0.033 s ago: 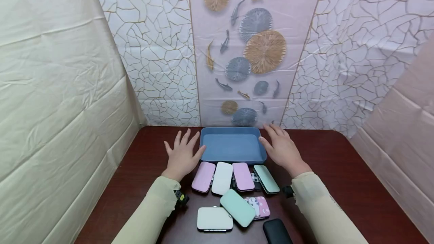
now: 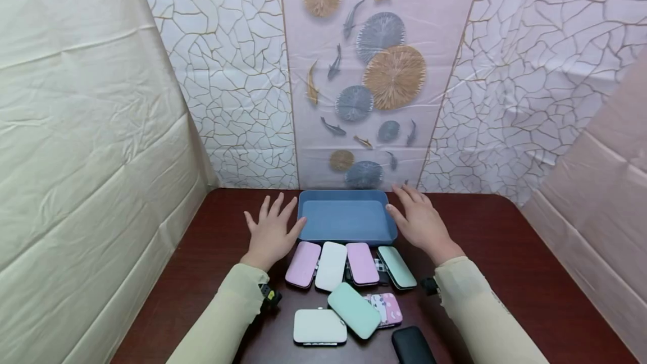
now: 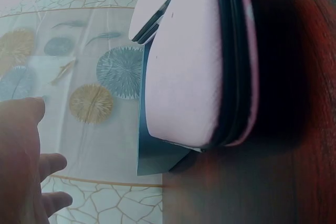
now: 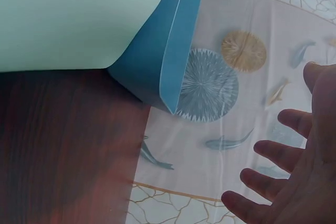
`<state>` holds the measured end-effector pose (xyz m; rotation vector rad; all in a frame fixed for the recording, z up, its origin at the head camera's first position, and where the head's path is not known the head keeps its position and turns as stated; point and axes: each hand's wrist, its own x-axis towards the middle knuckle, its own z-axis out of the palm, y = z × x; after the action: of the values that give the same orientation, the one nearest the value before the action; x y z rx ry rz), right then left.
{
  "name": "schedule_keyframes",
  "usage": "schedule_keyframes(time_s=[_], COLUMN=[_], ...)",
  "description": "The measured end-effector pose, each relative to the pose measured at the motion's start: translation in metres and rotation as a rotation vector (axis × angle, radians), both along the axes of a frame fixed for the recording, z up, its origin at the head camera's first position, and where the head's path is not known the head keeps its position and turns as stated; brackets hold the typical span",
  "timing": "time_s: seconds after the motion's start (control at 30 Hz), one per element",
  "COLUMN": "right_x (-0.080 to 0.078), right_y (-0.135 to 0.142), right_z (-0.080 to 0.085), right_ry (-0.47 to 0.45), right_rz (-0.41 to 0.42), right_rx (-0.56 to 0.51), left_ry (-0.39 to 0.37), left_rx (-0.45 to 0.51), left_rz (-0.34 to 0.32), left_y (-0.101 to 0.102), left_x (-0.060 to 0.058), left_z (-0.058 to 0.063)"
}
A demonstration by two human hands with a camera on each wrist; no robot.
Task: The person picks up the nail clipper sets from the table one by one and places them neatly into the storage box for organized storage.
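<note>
My left hand point(image 2: 272, 235), fingers spread, hovers by the left side of a blue tray point(image 2: 349, 239). Near the tray's right side is my right hand point(image 2: 420, 221), fingers extended and holding nothing. In front of the tray lie rounded cases in a row: a pink case point(image 2: 303, 264), a white case point(image 2: 331, 266), another pink case point(image 2: 361, 263) and a green case point(image 2: 396, 267). Closer in, a mint case point(image 2: 354, 310) rests partly over a pink patterned case point(image 2: 391, 309) and a white case point(image 2: 319, 326). The left wrist view shows a pink case's point(image 3: 186, 66) dark side band.
A black case point(image 2: 413, 345) lies at the near edge of view, right of the middle. The dark red wooden table point(image 2: 510, 263) meets a patterned cloth backdrop point(image 2: 242, 72). Plain cloth hangs point(image 2: 91, 145) on the left side, with pinkish cloth point(image 2: 601, 150) on the right.
</note>
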<state>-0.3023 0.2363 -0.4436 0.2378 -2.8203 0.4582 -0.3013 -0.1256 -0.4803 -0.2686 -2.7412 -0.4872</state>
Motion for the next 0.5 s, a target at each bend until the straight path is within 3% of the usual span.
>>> schedule_keyframes(time_s=[0.1,0.2,0.3,0.4,0.5], right_x=[0.001,0.005,0.013,0.023,0.034], right_y=[0.001,0.002,-0.004,-0.015,-0.029], right_z=[0.000,0.003,0.010,0.017,0.021], right_ry=[-0.002,-0.004,-0.011,-0.021,-0.034], right_rz=[-0.005,-0.012,-0.015,0.006,0.063], right_rx=[-0.001,-0.020,-0.072,-0.123,-0.119], left_ry=[-0.017,-0.062,-0.145,-0.276,-0.403], left_rx=[0.034,0.171,0.428,0.731,0.950], left_rz=[-0.001,-0.018,-0.046,-0.057,-0.049], left_y=[0.000,-0.001,-0.004,-0.008,-0.010], left_x=[-0.001,-0.004,-0.009,-0.011,-0.013], left_z=[-0.001,-0.004,-0.010,-0.018,-0.028])
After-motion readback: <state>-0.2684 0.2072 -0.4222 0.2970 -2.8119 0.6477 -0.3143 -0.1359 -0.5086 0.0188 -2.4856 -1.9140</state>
